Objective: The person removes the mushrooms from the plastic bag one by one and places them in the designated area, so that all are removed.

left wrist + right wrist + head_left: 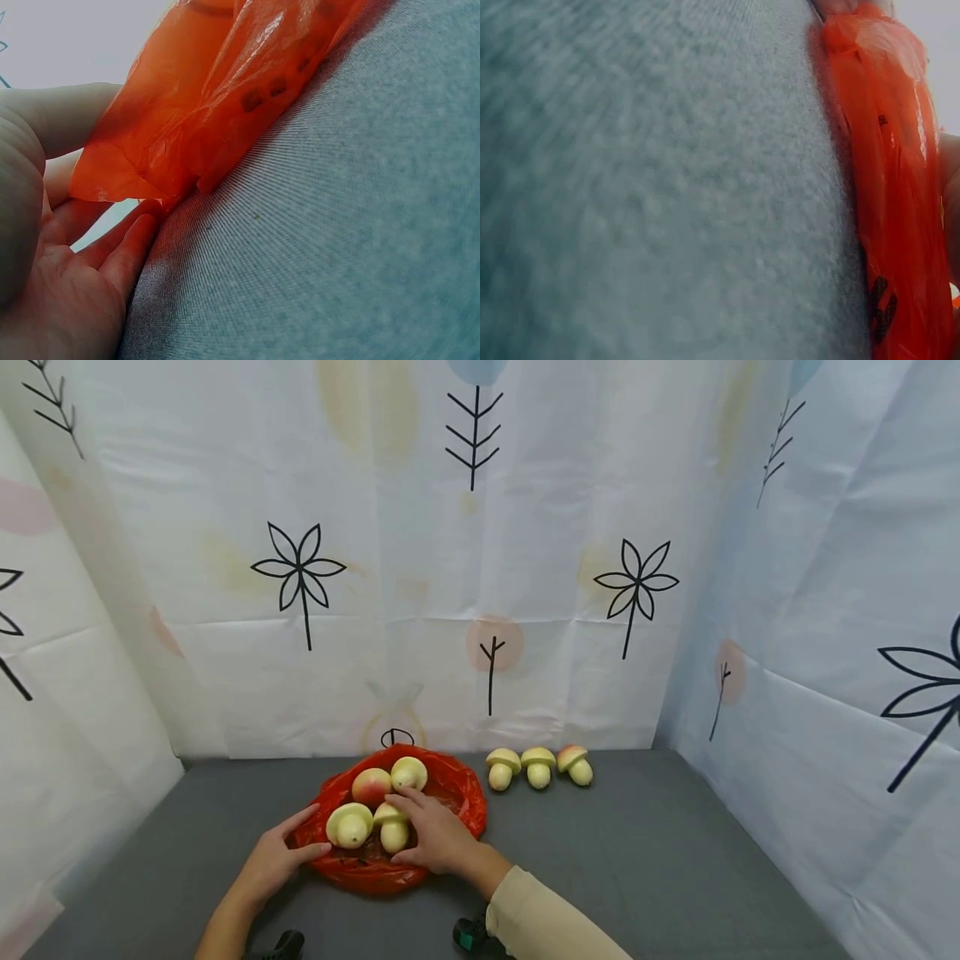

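Observation:
An opened red plastic bag (367, 881) with its rim spread wide lies on the grey table. Inside it sit several mushroom-shaped pieces: a pale yellow mushroom (349, 827) at the left, another yellow mushroom (409, 773) at the back, and one with a reddish cap (371, 787). My right hand (438, 835) reaches over the bag's right side and holds a yellow mushroom (393, 833) between thumb and fingers. My left hand (273, 860) grips the bag's left rim, thumb and fingers spread along it. In the left wrist view, the red plastic (172, 135) hangs between that hand's thumb and fingers.
Three more mushrooms (538, 768) stand in a row right of the bag, near the table's back edge; the rightmost has a reddish cap. Patterned white curtains (480, 568) enclose the grey table (637, 860) at the back and both sides.

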Demonstrator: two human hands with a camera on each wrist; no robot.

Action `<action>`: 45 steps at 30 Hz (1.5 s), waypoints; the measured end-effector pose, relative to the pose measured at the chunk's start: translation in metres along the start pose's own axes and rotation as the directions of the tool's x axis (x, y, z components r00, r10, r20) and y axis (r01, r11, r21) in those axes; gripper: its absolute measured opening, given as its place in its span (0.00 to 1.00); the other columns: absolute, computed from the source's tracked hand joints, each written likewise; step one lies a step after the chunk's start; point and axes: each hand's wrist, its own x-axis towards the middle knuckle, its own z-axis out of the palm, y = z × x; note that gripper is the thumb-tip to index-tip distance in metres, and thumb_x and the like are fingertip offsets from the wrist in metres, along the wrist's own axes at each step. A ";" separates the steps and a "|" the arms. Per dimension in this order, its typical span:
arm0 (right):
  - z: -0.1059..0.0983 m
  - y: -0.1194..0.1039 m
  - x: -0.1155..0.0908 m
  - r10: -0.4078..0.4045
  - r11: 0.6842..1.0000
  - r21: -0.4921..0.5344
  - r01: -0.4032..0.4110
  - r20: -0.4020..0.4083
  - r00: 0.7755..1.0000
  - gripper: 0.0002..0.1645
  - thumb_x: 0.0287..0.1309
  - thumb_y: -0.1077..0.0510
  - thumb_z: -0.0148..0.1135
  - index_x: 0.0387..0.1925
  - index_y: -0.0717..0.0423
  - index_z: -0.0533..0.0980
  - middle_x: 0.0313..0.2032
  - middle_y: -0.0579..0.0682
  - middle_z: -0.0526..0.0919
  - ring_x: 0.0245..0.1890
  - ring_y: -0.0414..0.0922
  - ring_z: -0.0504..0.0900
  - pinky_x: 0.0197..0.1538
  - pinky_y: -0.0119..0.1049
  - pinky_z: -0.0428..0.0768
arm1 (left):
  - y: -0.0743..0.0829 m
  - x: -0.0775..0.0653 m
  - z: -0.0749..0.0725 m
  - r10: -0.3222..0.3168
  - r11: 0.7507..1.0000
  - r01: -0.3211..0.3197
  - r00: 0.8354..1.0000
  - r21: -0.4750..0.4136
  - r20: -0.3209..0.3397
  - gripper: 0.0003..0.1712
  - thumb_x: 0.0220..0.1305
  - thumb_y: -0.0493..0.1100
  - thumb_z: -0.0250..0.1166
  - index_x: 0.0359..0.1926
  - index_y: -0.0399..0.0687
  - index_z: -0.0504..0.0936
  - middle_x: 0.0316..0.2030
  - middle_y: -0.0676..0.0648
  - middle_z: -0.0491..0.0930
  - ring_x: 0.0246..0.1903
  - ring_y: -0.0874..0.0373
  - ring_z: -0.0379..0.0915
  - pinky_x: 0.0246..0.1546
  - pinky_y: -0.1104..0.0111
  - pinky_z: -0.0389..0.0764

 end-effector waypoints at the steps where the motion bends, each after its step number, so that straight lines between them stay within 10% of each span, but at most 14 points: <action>1: 0.000 -0.001 0.001 -0.008 1.000 -0.013 0.008 0.003 1.000 0.51 0.50 0.42 0.74 0.72 0.41 0.60 0.71 0.46 0.60 0.66 0.46 0.65 0.63 0.44 0.70 | 0.000 0.000 0.000 0.002 1.000 -0.002 1.000 -0.001 -0.001 0.50 0.59 0.54 0.70 0.74 0.41 0.56 0.70 0.28 0.53 0.68 0.32 0.48 0.63 0.40 0.56; 19: 0.001 0.001 0.008 -0.082 0.992 -0.101 0.080 -0.018 0.996 0.49 0.52 0.42 0.72 0.72 0.43 0.59 0.64 0.46 0.67 0.61 0.45 0.71 0.62 0.43 0.71 | 0.004 0.002 -0.003 0.005 1.000 -0.005 1.000 0.001 0.007 0.49 0.60 0.54 0.70 0.74 0.41 0.56 0.70 0.28 0.52 0.69 0.32 0.47 0.64 0.39 0.55; 45: -0.030 0.024 -0.007 -0.097 0.991 0.064 0.115 -0.231 0.968 0.46 0.49 0.47 0.73 0.67 0.51 0.62 0.62 0.47 0.71 0.57 0.41 0.73 0.60 0.35 0.72 | 0.000 0.004 -0.001 -0.043 0.999 0.043 0.999 0.019 0.006 0.51 0.59 0.57 0.69 0.74 0.41 0.56 0.70 0.27 0.51 0.69 0.31 0.45 0.64 0.39 0.53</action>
